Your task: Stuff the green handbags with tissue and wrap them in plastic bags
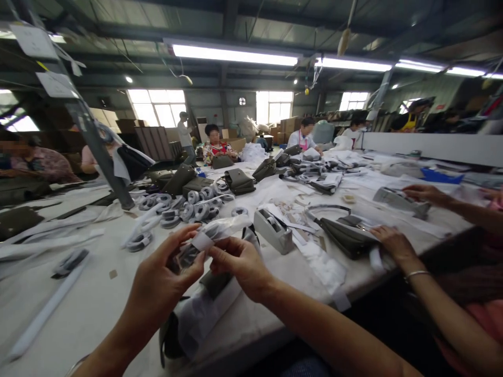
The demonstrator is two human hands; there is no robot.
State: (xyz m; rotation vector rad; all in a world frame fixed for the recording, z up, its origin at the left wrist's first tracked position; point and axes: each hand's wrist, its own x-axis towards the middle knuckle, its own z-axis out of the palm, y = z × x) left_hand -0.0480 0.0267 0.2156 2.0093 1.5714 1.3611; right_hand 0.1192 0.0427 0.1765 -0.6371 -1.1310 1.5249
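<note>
My left hand (pixel 167 269) is closed round a bundle in clear plastic and white wrap (pixel 223 226), with something dark inside that looks like a strap. A small white paper strip (pixel 202 241) lies across the bundle between my hands. My right hand (pixel 243 264) pinches the bundle's near side by the strip, its fingertips close to my left thumb. Below both hands, an olive-green bag (pixel 215 283) lies at the table's front edge, partly covered by white wrapping paper (pixel 210 319). Just beyond my right hand stands a grey tape dispenser (pixel 274 230).
Coiled wrapped straps (pixel 202 209) and olive bags (pixel 238 180) are heaped further back. A slanted metal post (pixel 98 141) rises at left. At right, a co-worker's hand (pixel 393 243) touches another olive bag (pixel 346 235); their other hand is at a second dispenser (pixel 401 201).
</note>
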